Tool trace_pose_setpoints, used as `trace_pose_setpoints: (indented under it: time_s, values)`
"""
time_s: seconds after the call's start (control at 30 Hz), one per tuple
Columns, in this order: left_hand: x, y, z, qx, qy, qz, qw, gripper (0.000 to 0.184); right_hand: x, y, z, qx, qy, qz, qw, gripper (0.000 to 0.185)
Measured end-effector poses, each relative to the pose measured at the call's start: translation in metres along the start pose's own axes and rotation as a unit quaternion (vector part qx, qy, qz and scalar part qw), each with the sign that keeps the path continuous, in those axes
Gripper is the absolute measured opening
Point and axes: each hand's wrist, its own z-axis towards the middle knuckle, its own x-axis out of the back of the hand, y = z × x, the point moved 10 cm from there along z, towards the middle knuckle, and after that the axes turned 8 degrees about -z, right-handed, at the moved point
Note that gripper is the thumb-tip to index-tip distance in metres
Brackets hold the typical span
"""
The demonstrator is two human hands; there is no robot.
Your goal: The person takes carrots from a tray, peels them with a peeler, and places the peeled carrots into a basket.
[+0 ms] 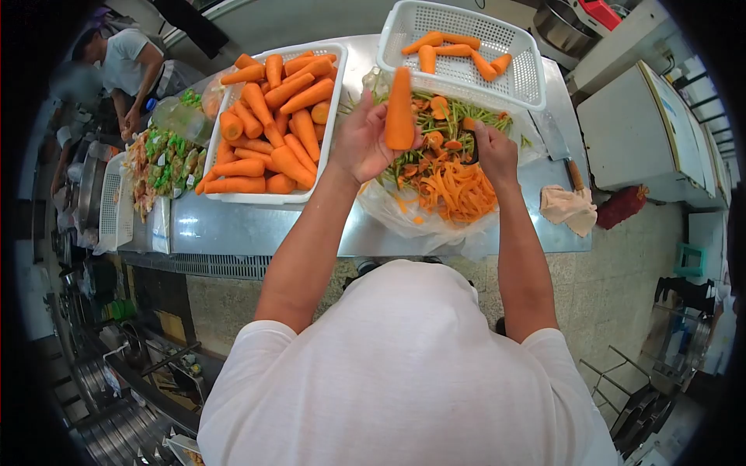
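A peeled-looking carrot [399, 113] stands nearly upright in my left hand [363, 140], its thick end down against the fingers. My right hand [495, 151] is closed round a dark-handled tool [472, 147], most of it hidden by the fingers. Beneath and between the hands, orange peelings [454, 190], cut carrot tops and green stems [497, 122] lie on a clear plastic bag [404, 220]. To the left, a white basket [339, 78] is full of carrots [268, 116]. Beyond the hands, another white basket [497, 91] holds several carrots [453, 50].
A knife [551, 136] and a beige cloth [569, 208] lie at the metal table's [544, 242] right side. Bagged vegetables [167, 159] sit at the far left, with another person [128, 66] beyond. A red bag [624, 207] is right of the table.
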Motion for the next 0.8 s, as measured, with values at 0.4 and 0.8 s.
trace_pose_setpoints:
  time_s: [0.4,0.8]
  values:
    - [0.062,-0.065,-0.004,0.103,0.103,0.06,0.987,0.037,0.029,-0.144,-0.051,0.362,0.091,0.031,0.927,0.033]
    - [0.056,-0.069,-0.024,0.149,0.057,0.061,0.985,0.035,0.024,-0.083,0.038,0.239,0.141,-0.148,0.949,0.044]
